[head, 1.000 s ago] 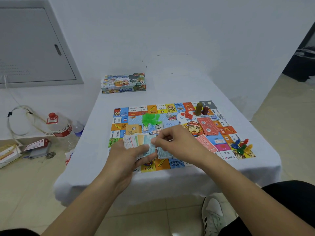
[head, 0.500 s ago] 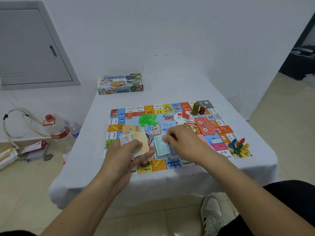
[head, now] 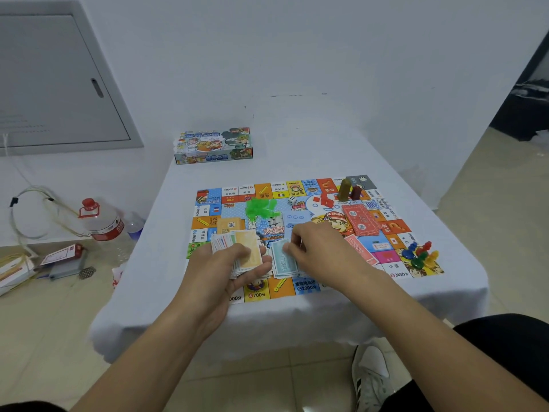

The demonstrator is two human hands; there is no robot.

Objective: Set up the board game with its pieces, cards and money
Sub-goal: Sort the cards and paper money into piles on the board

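Fingers [head: 292,248] of right hand [head: 320,251] pinching teal notes [head: 283,260]; left hand [head: 237,263] gripping fanned money [head: 237,246]; could spill beside.

A plain room in a home is showing here: bare white walls [head: 326,55], beige floor tiles [head: 44,337], a small tabletop under a white cloth [head: 312,150], and a clear plastic water bottle with a red cap [head: 102,221] standing on the floor.

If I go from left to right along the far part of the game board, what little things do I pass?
Green plastic pieces → white die → red pieces → tall olive block → dark red block.
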